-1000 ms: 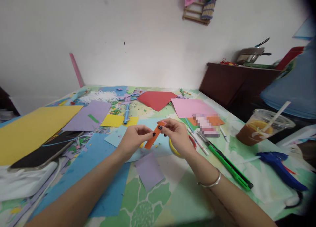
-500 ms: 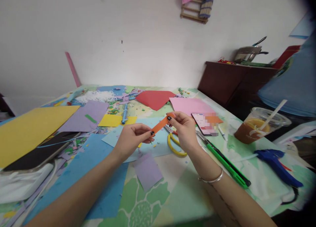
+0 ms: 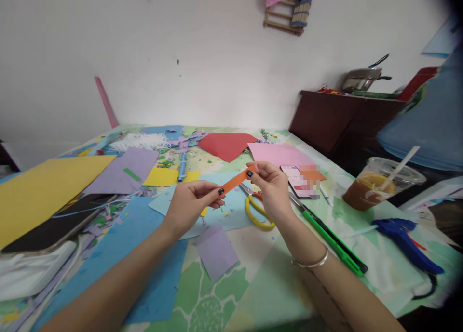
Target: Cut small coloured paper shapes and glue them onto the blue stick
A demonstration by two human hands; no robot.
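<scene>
**Orange paper strip held taut between both hands**

The orange strip (image 3: 237, 179) sits just left of the frame's centre, lifted clear of the surface (image 3: 275, 293) and slanting up from lower left to upper right. The left hand (image 3: 191, 204) pinches its lower end between thumb and fingertips; the right hand (image 3: 271, 187) is closed on the upper end the same way. A second ago the strip hung steeper and shorter between hands that were close together; half a second ago it was already drawn out, and since then it has barely shifted, the hands a touch further apart.

Under the right hand lie the scissors (image 3: 257, 210) with yellow handles, which that hand hid a second ago. Below the strip is a pale blue sheet (image 3: 231, 209), and lower still a small purple piece (image 3: 216, 251) on the surface. Right of the right hand a phone (image 3: 299, 181) lies beside a pink sheet (image 3: 278, 154), with a green knife (image 3: 331, 239) running down toward the lower right. Further right stands a plastic cup (image 3: 381, 183) with a straw, and a blue glue gun (image 3: 407, 243) lies near the right edge. At mid-left are a yellow sheet (image 3: 47, 187) and a dark tablet (image 3: 54, 226); a red sheet (image 3: 226, 145) lies at the back, above the strip.
</scene>
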